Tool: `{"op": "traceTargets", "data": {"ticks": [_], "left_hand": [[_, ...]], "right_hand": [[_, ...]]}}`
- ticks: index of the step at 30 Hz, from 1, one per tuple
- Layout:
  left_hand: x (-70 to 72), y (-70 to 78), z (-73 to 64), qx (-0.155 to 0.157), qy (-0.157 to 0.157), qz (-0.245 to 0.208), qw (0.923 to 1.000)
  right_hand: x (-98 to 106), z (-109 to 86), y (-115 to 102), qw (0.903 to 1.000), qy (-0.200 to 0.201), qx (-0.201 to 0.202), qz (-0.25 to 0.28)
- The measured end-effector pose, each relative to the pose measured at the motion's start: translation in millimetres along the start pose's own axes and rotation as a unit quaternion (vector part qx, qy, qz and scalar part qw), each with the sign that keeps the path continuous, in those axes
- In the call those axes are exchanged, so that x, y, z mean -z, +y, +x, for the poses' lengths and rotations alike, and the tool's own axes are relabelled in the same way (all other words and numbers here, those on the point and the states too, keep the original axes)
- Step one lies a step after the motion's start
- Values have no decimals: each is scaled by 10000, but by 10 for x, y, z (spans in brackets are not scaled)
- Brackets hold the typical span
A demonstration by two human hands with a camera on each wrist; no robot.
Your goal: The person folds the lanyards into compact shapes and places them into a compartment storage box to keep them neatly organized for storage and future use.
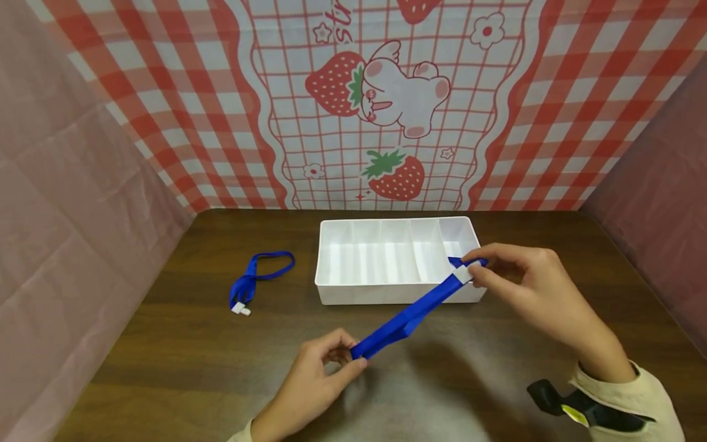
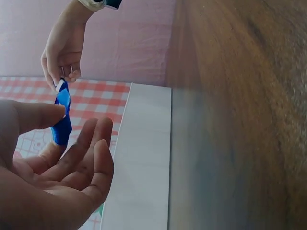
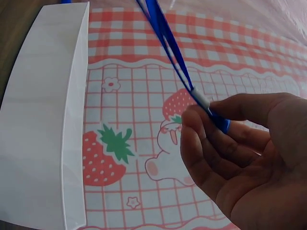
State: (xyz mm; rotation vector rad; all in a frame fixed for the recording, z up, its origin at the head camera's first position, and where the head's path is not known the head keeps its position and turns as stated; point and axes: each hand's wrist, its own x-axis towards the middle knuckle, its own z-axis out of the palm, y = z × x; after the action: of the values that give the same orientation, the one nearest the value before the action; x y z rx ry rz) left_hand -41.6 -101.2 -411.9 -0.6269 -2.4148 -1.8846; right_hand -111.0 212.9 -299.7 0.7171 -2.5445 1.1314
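Observation:
A blue lanyard with a white clip is stretched between both hands, folded into a band above the table. My left hand pinches its lower end between thumb and forefinger; in the left wrist view the other fingers are spread loosely. At the clip end, my right hand pinches the lanyard by thumb and fingertips, near the box's right front corner. The right wrist view shows the white clip beside the thumb. A second blue lanyard with a white clip lies looped on the table, left of the box.
A white box divided into several compartments stands at the table's back middle. Behind it hangs a red checked cloth with strawberries. Pink cloth encloses the sides. A black strap device sits on the right sleeve.

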Motion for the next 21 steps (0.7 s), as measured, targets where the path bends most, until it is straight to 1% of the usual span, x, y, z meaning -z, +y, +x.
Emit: {"op": "traceTargets", "data": {"ticks": [3, 5, 8, 10, 12, 13, 14, 15, 17, 18, 19, 20, 21], "left_hand": [[5, 2, -5, -131, 52, 160, 9998], [8, 12, -10, -271, 224, 240, 9991], [8, 28, -12, -375, 765, 537, 9949], [10, 32, -8, -345, 1142, 849, 9892], [14, 36, 0, -330, 1389, 1096, 9837], [19, 37, 4, -379, 1412, 1120, 9829], [23, 34, 9, -518, 1380, 1068, 9833], [30, 33, 12, -684, 1260, 882, 9857], [48, 32, 12, -1030, 862, 248, 9906], [58, 35, 9, -1171, 599, -157, 9912], [68, 35, 3, -1291, 306, -589, 9894], [79, 36, -3, -1348, 1, -1018, 9856], [89, 41, -11, -1310, -283, -1417, 9808]], "right_hand": [[19, 4, 30, 9996, -153, -194, 166], [20, 5, 48, 9989, -275, -270, 254], [8, 9, 58, 9975, -491, -311, 394], [-5, 8, 54, 9964, -619, -323, 482], [-14, 8, 48, 9959, -676, -316, 521], [-17, 7, 50, 9961, -654, -310, 509], [-16, 6, 58, 9967, -588, -307, 463], [-14, 7, 70, 9974, -503, -325, 409], [-7, 15, 111, 9982, -345, -380, 309], [-4, 21, 135, 9982, -307, -429, 289], [-4, 30, 161, 9980, -303, -476, 294], [-6, 41, 184, 9976, -328, -523, 313], [-13, 51, 203, 9970, -394, -555, 356]]}}
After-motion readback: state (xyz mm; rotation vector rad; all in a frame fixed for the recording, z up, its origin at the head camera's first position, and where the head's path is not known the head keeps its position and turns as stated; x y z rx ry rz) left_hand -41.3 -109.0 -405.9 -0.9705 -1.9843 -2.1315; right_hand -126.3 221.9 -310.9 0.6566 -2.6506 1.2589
